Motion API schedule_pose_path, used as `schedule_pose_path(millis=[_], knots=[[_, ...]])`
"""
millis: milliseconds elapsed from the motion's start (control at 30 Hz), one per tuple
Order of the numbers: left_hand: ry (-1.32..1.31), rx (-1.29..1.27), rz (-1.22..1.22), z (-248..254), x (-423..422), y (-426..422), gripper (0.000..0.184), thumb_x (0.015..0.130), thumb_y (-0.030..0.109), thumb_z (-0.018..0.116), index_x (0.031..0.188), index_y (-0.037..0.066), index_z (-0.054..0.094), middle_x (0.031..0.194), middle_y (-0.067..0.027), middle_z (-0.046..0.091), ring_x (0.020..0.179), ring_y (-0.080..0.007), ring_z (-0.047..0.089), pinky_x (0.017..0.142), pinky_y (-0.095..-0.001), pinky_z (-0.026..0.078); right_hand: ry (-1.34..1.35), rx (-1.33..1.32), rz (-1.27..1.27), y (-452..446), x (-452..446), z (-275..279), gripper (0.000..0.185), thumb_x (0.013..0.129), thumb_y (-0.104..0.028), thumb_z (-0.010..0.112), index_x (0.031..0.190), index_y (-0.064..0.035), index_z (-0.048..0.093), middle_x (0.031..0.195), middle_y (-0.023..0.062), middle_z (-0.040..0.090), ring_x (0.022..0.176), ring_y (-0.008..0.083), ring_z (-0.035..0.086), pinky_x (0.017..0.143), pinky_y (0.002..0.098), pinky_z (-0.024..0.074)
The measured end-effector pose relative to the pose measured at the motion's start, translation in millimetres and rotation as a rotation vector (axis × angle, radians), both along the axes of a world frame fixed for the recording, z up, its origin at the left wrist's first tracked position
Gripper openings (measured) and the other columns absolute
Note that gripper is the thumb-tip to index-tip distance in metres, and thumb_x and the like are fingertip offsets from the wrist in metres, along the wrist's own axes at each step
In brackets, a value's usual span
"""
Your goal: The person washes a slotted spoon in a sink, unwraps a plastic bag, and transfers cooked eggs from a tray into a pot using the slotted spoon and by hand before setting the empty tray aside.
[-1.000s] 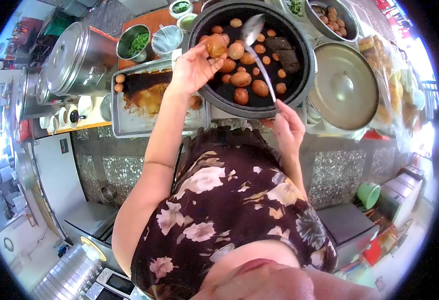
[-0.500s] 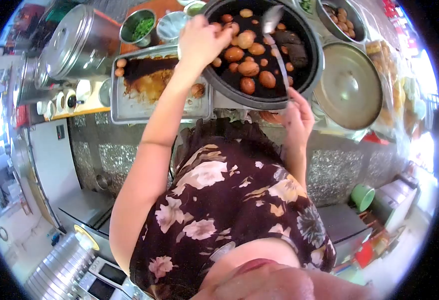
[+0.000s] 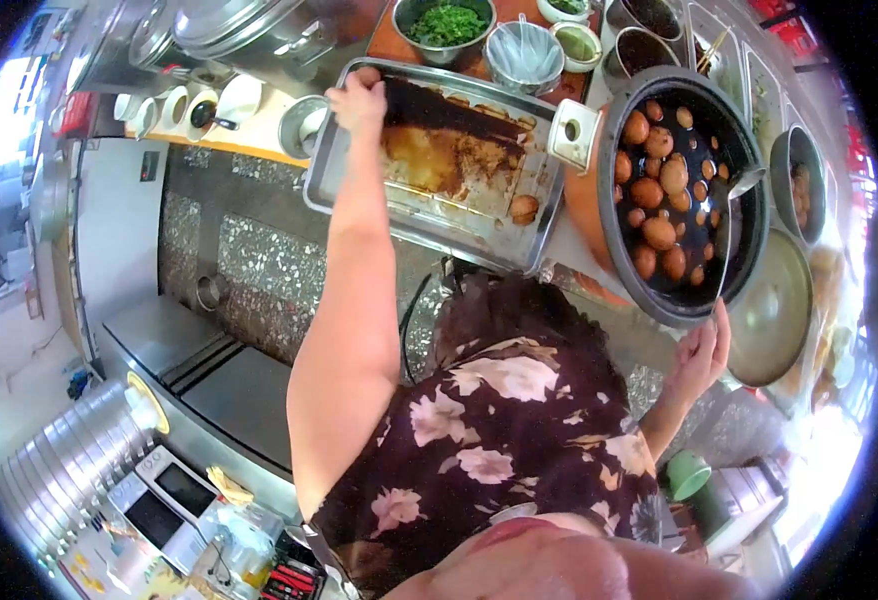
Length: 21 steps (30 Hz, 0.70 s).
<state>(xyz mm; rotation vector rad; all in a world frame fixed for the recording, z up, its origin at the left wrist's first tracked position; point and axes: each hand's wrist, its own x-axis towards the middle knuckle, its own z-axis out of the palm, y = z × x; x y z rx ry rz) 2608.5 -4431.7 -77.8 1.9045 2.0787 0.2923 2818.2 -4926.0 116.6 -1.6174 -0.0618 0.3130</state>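
My left hand point(image 3: 359, 103) is at the far left corner of the metal tray point(image 3: 321, 185), its fingers closed at a brown egg point(image 3: 367, 75) that they partly hide. Dark and amber liquid stains the tray, and another egg point(image 3: 524, 209) lies at its right end. My right hand point(image 3: 704, 350) grips the thin handle of a metal ladle point(image 3: 747, 182). The ladle's bowl is at the right side of the large dark pot point(image 3: 631, 285). Several brown eggs point(image 3: 659, 232) float in the pot's dark liquid.
Behind the tray stand a bowl of chopped greens point(image 3: 445, 24) and a bag-lined bowl point(image 3: 524, 55). A large round lid point(image 3: 774, 310) lies right of the pot, near a container of eggs point(image 3: 801, 190). Big steel pots point(image 3: 259, 30) stand at the back left.
My left hand has moved left from the pot's edge to the tray's far left corner. My right hand keeps hold of the ladle. The view has shifted left, so the pot appears further right.
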Motion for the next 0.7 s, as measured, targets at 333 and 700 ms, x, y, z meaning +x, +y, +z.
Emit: schedule_pose_path(millis=[333,700], knots=[[-0.002,0.061,-0.373,-85,-42,-18,0.038,0.070,0.029,0.071,0.101,0.012,0.059,0.093,-0.0089,0.062,0.102,-0.0341,0.045,0.090,-0.0409,0.040,-0.103,-0.116,0.025,3,-6,-1,0.030,0.088,-0.003,0.049,0.117,0.0000,0.054,0.061,-0.0091,0.039,0.048,-0.0002,0.031,0.041,0.0150,0.0231],[-1.792,-0.667,-0.504,170,125,-236,0.043,0.079,-0.006,0.060,0.113,0.009,0.038,0.109,-0.0101,0.052,0.096,-0.0183,0.056,0.081,-0.0309,0.050,-0.211,0.016,0.236,-18,-11,-19,0.028,0.083,0.003,0.053,0.109,-0.0005,0.061,0.082,-0.0023,0.059,0.063,-0.0010,0.044,0.053,0.0128,0.0331]])
